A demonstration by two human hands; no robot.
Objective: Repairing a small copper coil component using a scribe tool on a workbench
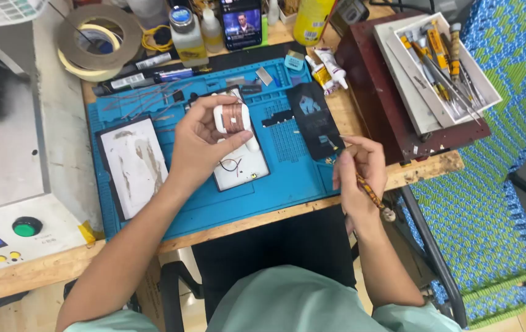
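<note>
Over the blue work mat [287, 184] on the wooden counter [423, 172], the left hand [204, 144] holds up a small white case [233, 118] w/ a coppery-brown coil patch on its face, raised above a white tray [241, 169] that has a thin black wire loop lying on it. Fingers curled round the case from left side, thumb across bottom edge; hand closed on it, not tight-looking. Right hand [358, 166] is off to the right near the mat edge, pinched shut on a thin patterned tool [370, 195] w/ a rounded end, tip pointing toward a dark flat panel [315, 120]. Judging by looks: case is light, rigid plastic shell, smooth so prob slippery; coil patch looks thin and fragile, so best gripped by the side edges, not on the face. Tool is slim, stiff, light; pencil-style hold near the tip suits it. Around: tape rolls [100, 40] top left, glue tubes [327, 67], a tool tray [438, 67] w/ screwdrivers at right, white plate [134, 166] left on the mat.
</note>
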